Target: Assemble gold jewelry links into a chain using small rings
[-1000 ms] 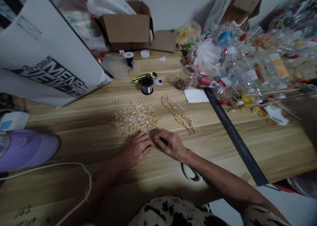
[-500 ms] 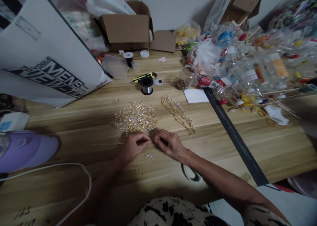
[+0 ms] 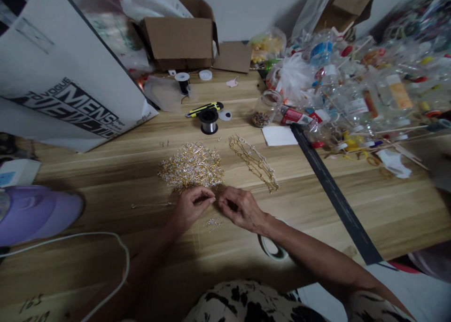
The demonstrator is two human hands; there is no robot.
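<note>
Just in front of a heap of small gold and silver chain pieces [image 3: 192, 164], both hands face each other with fingertips pinched. My left hand [image 3: 193, 205] is closed at thumb and forefinger; a tiny pale bit shows at the tips, too small to name. My right hand [image 3: 241, 208] is closed likewise, a small gap away, and whatever it pinches is hidden. Below the hands lies a little group of silver chain pieces [image 3: 213, 224]. A thin chain [image 3: 151, 205] stretches left of my left hand. Gold and silver necklaces [image 3: 254, 164] lie beyond my right hand.
Behind the heap are a wire spool [image 3: 209, 121] and a yellow utility knife [image 3: 204, 109]. A bead jar [image 3: 261, 115] stands near many plastic bottles [image 3: 359, 98] at right. A paper bag [image 3: 77, 87] is at left. A roll of tape [image 3: 273, 249] lies beneath my right forearm.
The left fingertips have shifted slightly, and a tiny pale bit now shows between them. My right hand has barely moved. The things on the table lie as before.
</note>
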